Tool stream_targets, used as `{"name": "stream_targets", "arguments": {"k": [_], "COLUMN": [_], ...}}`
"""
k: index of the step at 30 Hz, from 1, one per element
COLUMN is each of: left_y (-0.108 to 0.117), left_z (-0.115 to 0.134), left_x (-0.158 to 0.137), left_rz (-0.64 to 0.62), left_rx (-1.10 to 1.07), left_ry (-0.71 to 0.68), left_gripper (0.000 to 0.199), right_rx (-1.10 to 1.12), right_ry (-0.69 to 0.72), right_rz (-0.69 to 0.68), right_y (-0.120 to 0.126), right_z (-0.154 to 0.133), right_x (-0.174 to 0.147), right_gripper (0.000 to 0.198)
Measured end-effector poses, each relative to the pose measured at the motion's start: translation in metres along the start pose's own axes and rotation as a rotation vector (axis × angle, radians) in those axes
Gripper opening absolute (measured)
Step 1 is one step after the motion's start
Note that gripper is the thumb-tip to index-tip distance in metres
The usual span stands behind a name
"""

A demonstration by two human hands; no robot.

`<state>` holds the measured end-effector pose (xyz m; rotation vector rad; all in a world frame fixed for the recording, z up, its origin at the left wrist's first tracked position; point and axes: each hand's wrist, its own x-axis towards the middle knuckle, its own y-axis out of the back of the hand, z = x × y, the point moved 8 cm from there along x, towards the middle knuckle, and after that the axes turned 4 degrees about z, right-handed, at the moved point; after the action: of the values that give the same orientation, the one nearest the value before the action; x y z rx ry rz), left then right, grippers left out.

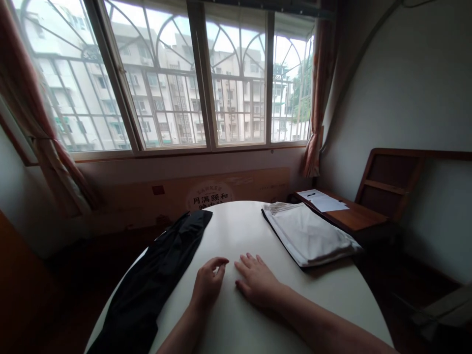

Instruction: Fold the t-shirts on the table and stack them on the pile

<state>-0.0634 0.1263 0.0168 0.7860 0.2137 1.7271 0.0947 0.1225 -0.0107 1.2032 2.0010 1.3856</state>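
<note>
My left hand (209, 281) rests on the white table (236, 226), its fingers loosely curved and the thumb tip close to the forefinger. Nothing shows between them. Beside it, my right hand (257, 280) lies palm down with the fingers spread on the bare tabletop. To the left of my hands a black garment (155, 275), perhaps trousers, stretches lengthwise along the table's edge. A folded pile of white and grey cloth (309, 233) lies to the right, with a dark layer under it. Neither hand touches the cloth.
A wooden chair (387, 182) stands at the right behind the table, with white papers (322, 200) on a brown wooden surface. Barred windows (236, 83) and pink curtains (44, 123) are ahead. A printed board (254, 184) leans below the sill. The tabletop edge is rounded.
</note>
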Motion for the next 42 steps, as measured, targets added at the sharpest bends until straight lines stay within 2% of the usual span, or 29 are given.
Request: {"name": "stream_targets", "arguments": {"k": [3, 8, 15, 18, 25, 30, 33, 37, 39, 42], "left_y": [0.007, 0.015, 0.021, 0.021, 0.012, 0.005, 0.008, 0.028, 0.037, 0.049], "left_z": [-0.003, -0.01, -0.007, -0.008, 0.004, 0.013, 0.012, 0.005, -0.002, -0.013], "left_x": [0.003, 0.005, 0.004, 0.004, 0.001, -0.004, -0.004, 0.002, 0.006, 0.009], "left_rz": [0.051, 0.103, 0.127, 0.123, 0.016, -0.097, -0.067, 0.107, 0.139, 0.136], "left_rx": [-0.071, -0.163, -0.137, -0.213, -0.36, -0.407, -0.316, 0.035, 0.239, 0.586], "left_ry": [0.06, 0.149, 0.126, 0.159, 0.152, 0.156, 0.113, -0.021, -0.034, 0.027], "left_gripper": [0.034, 0.032, 0.01, 0.006, 0.011, 0.009, 0.009, 0.01, 0.022, 0.042], "right_rx": [0.014, 0.103, 0.203, 0.203, 0.298, 0.349, 0.35, 0.361, 0.406, 0.488], "right_ry": [-0.001, -0.021, -0.03, -0.016, -0.078, -0.06, -0.044, -0.009, 0.038, 0.169], "right_rz": [0.002, 0.005, 0.055, 0.056, 0.179, 0.245, 0.25, 0.284, 0.382, 0.574], "right_y": [0.001, 0.005, 0.012, 0.01, 0.014, 0.019, 0.02, 0.017, 0.02, 0.035], "right_z": [0.001, 0.003, 0.004, 0.003, 0.014, 0.014, 0.013, 0.017, 0.018, 0.011], "right_x": [0.0, -0.002, -0.008, -0.007, -0.001, 0.001, 0.001, 0.002, 0.001, -0.009], "right_gripper": [0.065, 0.079, 0.079, 0.075, 0.062, 0.056, 0.055, 0.052, 0.046, 0.034]}}
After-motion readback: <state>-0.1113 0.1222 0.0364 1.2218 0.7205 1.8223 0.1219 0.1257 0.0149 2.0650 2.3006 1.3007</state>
